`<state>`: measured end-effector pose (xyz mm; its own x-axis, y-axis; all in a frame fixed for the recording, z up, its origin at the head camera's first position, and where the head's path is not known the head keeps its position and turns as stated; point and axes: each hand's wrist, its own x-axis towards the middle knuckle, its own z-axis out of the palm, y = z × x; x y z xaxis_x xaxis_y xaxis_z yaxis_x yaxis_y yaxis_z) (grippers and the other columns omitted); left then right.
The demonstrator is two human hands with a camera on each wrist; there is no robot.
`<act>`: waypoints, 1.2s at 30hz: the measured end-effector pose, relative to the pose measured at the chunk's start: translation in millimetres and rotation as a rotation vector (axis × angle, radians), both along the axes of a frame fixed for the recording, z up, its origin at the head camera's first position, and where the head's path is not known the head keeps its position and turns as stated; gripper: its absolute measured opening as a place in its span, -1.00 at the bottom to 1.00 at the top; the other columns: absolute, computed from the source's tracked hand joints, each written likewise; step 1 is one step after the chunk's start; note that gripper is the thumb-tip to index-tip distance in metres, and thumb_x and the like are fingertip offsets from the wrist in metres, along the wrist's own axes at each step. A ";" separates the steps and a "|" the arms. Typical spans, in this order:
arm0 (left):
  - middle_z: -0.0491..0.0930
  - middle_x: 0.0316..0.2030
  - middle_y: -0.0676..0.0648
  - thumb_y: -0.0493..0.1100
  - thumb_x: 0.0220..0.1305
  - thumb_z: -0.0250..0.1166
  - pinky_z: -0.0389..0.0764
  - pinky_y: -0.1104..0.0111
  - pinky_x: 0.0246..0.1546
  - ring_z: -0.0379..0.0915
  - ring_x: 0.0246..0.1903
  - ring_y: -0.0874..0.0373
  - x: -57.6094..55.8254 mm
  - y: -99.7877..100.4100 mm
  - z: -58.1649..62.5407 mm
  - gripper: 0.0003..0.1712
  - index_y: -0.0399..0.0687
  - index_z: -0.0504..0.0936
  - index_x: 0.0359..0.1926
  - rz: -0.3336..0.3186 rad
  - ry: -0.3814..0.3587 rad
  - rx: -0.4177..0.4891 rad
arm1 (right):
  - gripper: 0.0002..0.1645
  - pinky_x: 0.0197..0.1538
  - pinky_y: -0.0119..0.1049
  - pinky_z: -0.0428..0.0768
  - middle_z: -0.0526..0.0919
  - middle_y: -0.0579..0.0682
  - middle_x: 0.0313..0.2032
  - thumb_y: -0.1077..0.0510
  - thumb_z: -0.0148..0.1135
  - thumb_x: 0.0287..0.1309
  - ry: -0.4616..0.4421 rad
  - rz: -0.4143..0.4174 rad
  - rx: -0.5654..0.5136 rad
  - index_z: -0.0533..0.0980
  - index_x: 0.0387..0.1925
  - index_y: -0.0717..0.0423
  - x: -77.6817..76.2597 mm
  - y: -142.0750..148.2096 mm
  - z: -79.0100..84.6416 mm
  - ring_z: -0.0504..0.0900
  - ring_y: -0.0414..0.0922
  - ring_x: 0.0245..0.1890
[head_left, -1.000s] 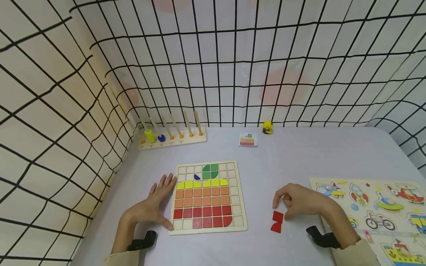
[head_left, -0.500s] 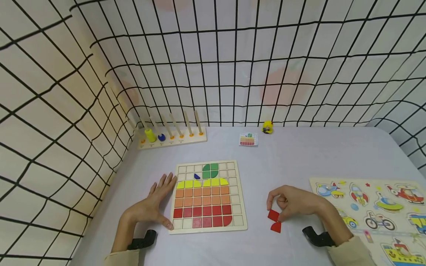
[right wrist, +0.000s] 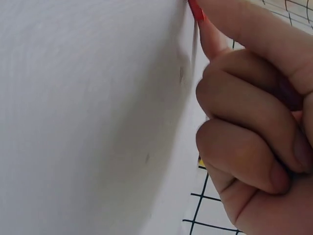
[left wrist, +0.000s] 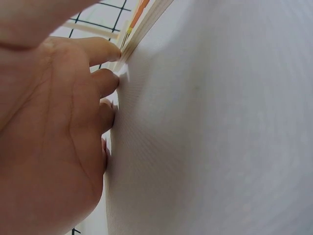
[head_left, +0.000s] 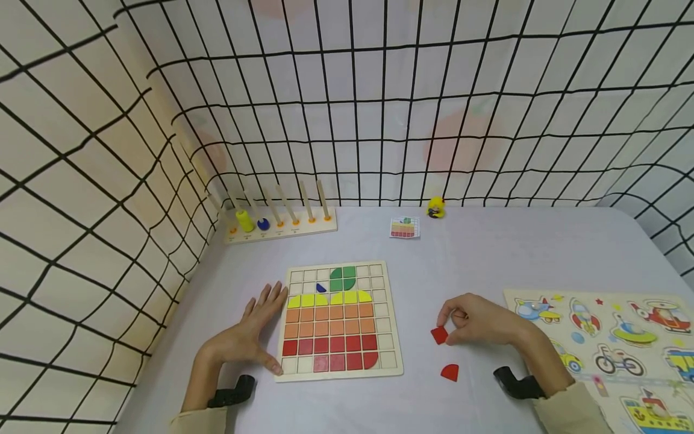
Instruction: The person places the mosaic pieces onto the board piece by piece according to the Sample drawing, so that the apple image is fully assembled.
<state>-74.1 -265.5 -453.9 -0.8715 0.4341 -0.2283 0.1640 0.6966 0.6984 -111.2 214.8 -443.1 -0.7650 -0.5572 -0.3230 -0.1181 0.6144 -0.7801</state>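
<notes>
My right hand (head_left: 479,319) pinches a red square tile (head_left: 440,335) between thumb and index finger; the right wrist view shows a red edge of the tile (right wrist: 196,9) at the fingertips, with the other fingers curled in. A red quarter-round tile (head_left: 450,372) lies on the table just nearer. My left hand (head_left: 244,334) rests spread at the left edge of a square grid board (head_left: 388,337), its thumb touching the lower left corner. On the board, green, blue, yellow, orange and red tiles form a picture; two bare cells show at the bottom row's left. In the left wrist view the left hand (left wrist: 54,132) touches the board's side.
A small picture card (head_left: 404,228) and a yellow figure (head_left: 435,208) stand at the back. Behind the board is a wooden peg stand (head_left: 282,232). A vehicle puzzle board (head_left: 607,325) lies at the right. Black netting (head_left: 368,102) walls the table.
My right hand has gripped the red square tile, then shifted it up and slightly left, away from the quarter-round tile. The left hand and the board have stayed still.
</notes>
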 end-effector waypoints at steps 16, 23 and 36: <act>-0.39 0.66 -0.30 0.14 -0.45 0.79 -0.54 -0.36 0.53 -0.70 0.62 -0.31 0.7 -2.6 1.6 0.78 -0.14 -0.19 0.67 -0.007 0.007 0.001 | -0.69 -0.49 -0.41 0.19 0.20 -0.19 -0.65 0.09 0.53 0.14 0.066 0.010 -0.024 0.64 -0.14 0.12 -1.6 -23.7 5.2 0.17 -0.32 -0.60; -0.39 0.66 -0.31 0.14 -0.45 0.80 -0.55 -0.37 0.52 -0.70 0.62 -0.32 2.1 -4.9 3.5 0.77 -0.15 -0.17 0.67 0.001 0.000 -0.002 | -0.67 -0.48 -0.46 0.19 0.23 -0.20 -0.71 0.03 0.54 0.13 0.124 0.084 -0.037 0.67 -0.11 0.07 15.3 -114.9 19.0 0.20 -0.30 -0.64; -0.38 0.67 -0.28 0.17 -0.41 0.78 -0.53 -0.36 0.53 -0.70 0.63 -0.30 -0.4 -2.5 0.0 0.75 -0.10 -0.17 0.67 -0.013 0.006 -0.017 | -0.74 -0.47 -0.48 0.35 0.59 -0.28 -0.54 0.03 0.64 -0.04 0.382 0.179 0.137 0.70 -0.33 -0.03 45.5 -222.2 8.8 0.37 -0.33 -0.52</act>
<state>-74.6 -267.9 -453.9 -0.8669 0.4418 -0.2306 0.1776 0.7062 0.6854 -65.6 -7.4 -434.2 -0.7393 -0.6634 -0.1158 -0.4964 0.6529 -0.5721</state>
